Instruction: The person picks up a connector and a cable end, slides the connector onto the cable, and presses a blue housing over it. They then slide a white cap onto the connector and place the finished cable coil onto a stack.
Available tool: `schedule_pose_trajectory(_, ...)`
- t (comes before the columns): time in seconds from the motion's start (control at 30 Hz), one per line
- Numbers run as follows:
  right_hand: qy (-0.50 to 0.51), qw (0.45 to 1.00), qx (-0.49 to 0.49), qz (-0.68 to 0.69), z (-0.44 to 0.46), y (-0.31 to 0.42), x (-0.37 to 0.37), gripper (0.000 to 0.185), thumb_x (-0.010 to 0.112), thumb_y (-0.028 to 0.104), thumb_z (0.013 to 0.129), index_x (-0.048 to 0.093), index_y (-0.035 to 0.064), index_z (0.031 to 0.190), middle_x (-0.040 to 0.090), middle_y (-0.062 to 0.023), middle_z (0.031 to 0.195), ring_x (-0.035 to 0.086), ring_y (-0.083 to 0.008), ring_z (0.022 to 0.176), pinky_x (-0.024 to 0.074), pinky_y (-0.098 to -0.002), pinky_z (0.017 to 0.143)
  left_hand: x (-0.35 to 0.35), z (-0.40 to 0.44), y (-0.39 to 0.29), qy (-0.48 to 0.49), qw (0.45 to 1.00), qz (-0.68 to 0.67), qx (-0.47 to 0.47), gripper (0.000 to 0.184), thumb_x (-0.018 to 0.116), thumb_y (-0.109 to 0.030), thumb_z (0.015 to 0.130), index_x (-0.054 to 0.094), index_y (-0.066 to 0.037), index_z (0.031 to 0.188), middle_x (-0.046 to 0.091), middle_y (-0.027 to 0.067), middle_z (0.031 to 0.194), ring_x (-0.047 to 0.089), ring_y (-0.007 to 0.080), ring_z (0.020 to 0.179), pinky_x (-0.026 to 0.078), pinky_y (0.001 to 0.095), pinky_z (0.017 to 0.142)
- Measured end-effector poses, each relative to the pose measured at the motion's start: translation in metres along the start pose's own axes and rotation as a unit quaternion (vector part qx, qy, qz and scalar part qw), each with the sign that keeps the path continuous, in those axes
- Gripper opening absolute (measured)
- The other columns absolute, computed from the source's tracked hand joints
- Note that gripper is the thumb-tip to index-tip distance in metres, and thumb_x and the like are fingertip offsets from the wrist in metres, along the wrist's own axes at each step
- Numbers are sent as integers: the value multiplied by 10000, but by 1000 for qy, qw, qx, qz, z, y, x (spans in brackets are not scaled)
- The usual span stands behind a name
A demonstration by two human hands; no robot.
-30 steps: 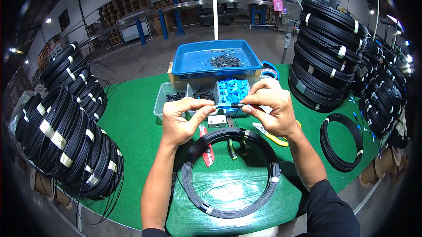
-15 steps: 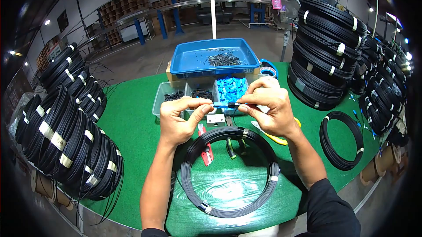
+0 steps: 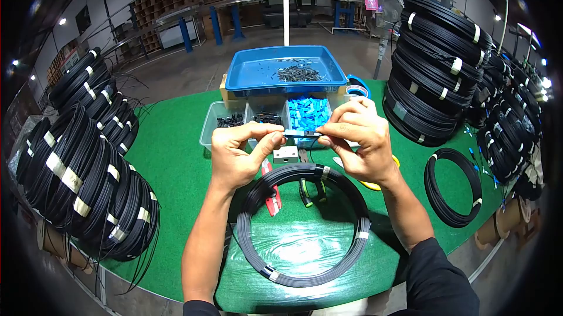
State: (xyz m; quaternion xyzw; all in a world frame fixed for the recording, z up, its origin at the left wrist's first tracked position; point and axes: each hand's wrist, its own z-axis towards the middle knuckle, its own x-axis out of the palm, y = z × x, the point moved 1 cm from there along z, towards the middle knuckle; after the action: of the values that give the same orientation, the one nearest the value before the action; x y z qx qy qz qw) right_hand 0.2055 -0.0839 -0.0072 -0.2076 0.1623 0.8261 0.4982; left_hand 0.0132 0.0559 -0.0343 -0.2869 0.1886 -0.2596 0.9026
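Note:
Between my two hands, a small blue and black connector is held level above the tabletop. My left hand pinches its left end between thumb and forefinger. Thumb and fingers of my right hand grip its right, black end, where a thin black cable comes off. Just below the hands lies a coil of black cable bound with pale tape. A small metal block sits behind that coil, and a red tool lies partly under its left side.
Clear bins hold black parts and blue connectors. Behind them stands a blue tray with dark scraps. Cable stacks rise at the left and right. A smaller coil lies at the right.
The view has shifted slightly. Both hands still hold the connector, whose blue body now shows more clearly between the fingertips.

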Motion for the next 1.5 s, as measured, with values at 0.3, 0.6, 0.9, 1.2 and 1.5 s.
schedule_pose_trajectory(0.3, -8, 998, 25, 52, 1, -8, 3, 159, 802, 73, 712, 755, 80, 864, 670, -22, 716, 645, -189, 768, 429, -367, 839, -2, 1, 1, 19, 999, 46, 22, 127, 740, 9, 867, 746, 55, 985, 745, 128, 852, 706, 153, 737, 578, 268, 678)
schedule_pose_trajectory(0.6, 30, 992, 38, 112, -1, -11, 4, 162, 810, 76, 699, 769, 94, 854, 655, -20, 697, 640, -196, 810, 437, -375, 818, -5, 3, 3, 12, 999, -41, -10, 313, 762, 139, 695, 740, 42, 992, 747, 126, 849, 723, 174, 767, 595, 313, 730)
schedule_pose_trajectory(0.9, 11, 996, 7, 87, -5, -8, 14, 171, 803, 67, 691, 752, 83, 854, 652, -23, 726, 645, -197, 806, 428, -398, 874, -1, -1, 1, 22, 993, -107, -39, 187, 649, 239, 713, 700, 103, 831, 709, 190, 766, 701, 199, 620, 579, 294, 596)
schedule_pose_trajectory(1.2, 9, 999, 5, 50, -7, -8, 17, 163, 808, 86, 703, 759, 101, 857, 666, -10, 746, 652, -186, 790, 408, -424, 920, -2, -2, 8, 7, 996, -83, -26, 185, 633, 247, 725, 697, 107, 828, 710, 189, 777, 700, 190, 637, 585, 297, 612)
schedule_pose_trajectory(1.5, 17, 1000, 13, 17, -5, -7, 15, 163, 808, 112, 733, 768, 129, 890, 661, 12, 748, 637, -169, 881, 372, -449, 953, -8, 6, -12, 72, 997, 10, -32, 527, 848, 71, 668, 707, 13, 1172, 763, 134, 934, 741, 182, 850, 590, 304, 793)
